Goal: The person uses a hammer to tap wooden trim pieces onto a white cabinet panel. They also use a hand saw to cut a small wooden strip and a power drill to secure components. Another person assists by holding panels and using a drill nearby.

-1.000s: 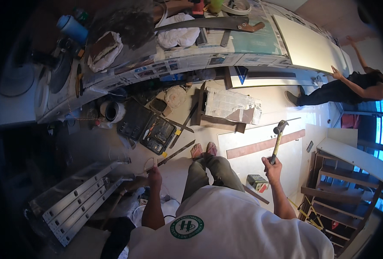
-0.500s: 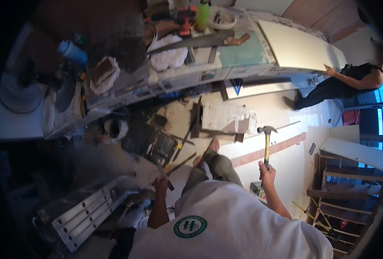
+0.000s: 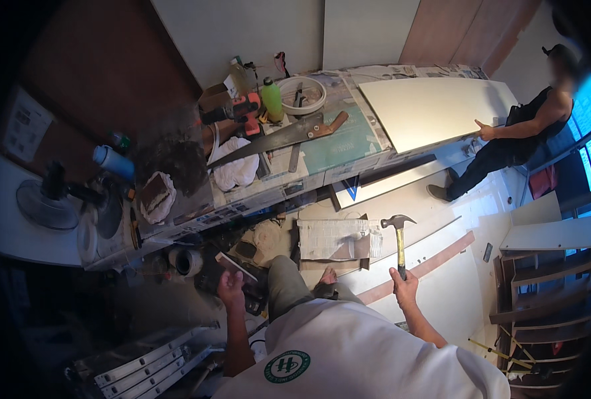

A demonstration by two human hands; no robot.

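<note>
Grips hammer (image 3: 400, 247) upright in right hand (image 3: 406, 286), claw end on top | clasps flat strip (image 3: 237, 267) in left hand (image 3: 231, 292), near black tool case (image 3: 207, 275), well apart from hammer | faces workbench (image 3: 339, 86) bearing handsaw (image 3: 269, 143), white cloth (image 3: 235, 167) and green bottle (image 3: 271, 101)

Low down we spot a round green-and-white printed emblem (image 3: 288, 366) on the white cloth shirt (image 3: 382, 349), its small lettering curving around the ring. Up on the long paper-covered worktop (image 3: 315, 178), we get pale lettering across a flat teal printed sheet (image 3: 355, 126). Along the worktop's front edge run black-and-white newspaper sheets (image 3: 232, 208), print too small for us. Far left, a white rectangular paper sheet (image 3: 29, 123) shows dark, blurred print we can't read.
</note>
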